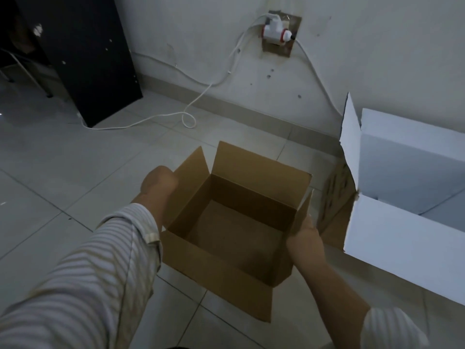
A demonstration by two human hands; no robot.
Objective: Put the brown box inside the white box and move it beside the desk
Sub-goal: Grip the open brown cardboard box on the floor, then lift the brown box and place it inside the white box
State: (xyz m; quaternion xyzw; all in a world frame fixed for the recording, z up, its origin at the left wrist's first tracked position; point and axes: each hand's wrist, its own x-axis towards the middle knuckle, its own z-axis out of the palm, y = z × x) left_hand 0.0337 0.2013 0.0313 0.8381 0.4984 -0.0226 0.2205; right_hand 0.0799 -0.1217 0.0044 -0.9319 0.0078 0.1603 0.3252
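Note:
An open, empty brown box (236, 233) sits in the middle of the view over the tiled floor, all flaps spread out. My left hand (157, 187) grips its left side just under the left flap. My right hand (305, 236) grips its right wall, fingers curled over the edge. The white box (392, 250), larger and also open, stands on the floor to the right of the brown one, partly cut off by the frame's edge. The black desk (83, 54) side panel stands at the upper left against the wall.
A white cable (161, 117) runs from a wall socket with a white adapter (275, 32) down across the floor to the desk's foot. A second cable drops behind the white box. Chair legs (30, 74) show at the far left.

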